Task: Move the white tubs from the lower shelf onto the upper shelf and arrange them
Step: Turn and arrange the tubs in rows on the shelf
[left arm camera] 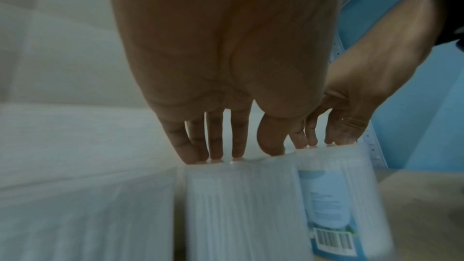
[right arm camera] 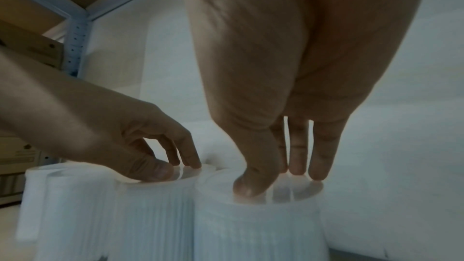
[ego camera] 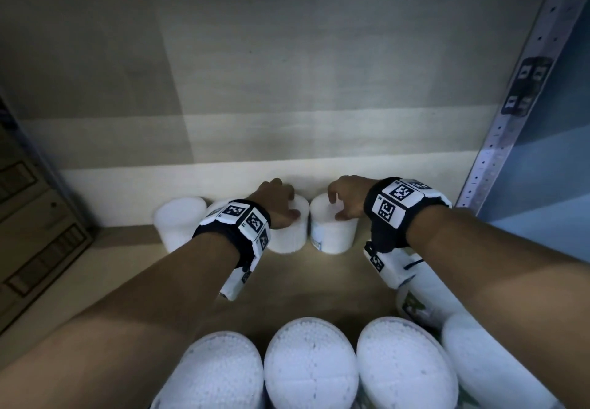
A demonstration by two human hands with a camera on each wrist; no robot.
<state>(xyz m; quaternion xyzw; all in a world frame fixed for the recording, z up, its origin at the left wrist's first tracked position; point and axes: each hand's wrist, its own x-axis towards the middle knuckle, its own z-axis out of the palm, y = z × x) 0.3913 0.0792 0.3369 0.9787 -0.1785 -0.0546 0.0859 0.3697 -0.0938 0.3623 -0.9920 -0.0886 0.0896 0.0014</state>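
Observation:
Two white ribbed tubs stand side by side at the back of the wooden shelf (ego camera: 319, 276). My left hand (ego camera: 284, 204) rests its fingertips and thumb on the lid of the left tub (ego camera: 289, 234). My right hand (ego camera: 341, 204) touches the lid of the right tub (ego camera: 333, 233), which carries a blue label with a barcode (left arm camera: 332, 242). In the left wrist view the left hand's (left arm camera: 241, 155) fingers point straight down onto the left tub (left arm camera: 241, 205). In the right wrist view the right hand's (right arm camera: 278, 178) thumb and fingers stand on the right tub's (right arm camera: 258, 225) lid. Neither hand wraps around a tub.
Two more white tubs (ego camera: 178, 220) stand left of these against the back wall. A row of several white tubs (ego camera: 311, 364) lines the shelf's front edge below my arms. A cardboard box (ego camera: 28, 217) stands at the left, a perforated metal post (ego camera: 510, 105) at the right.

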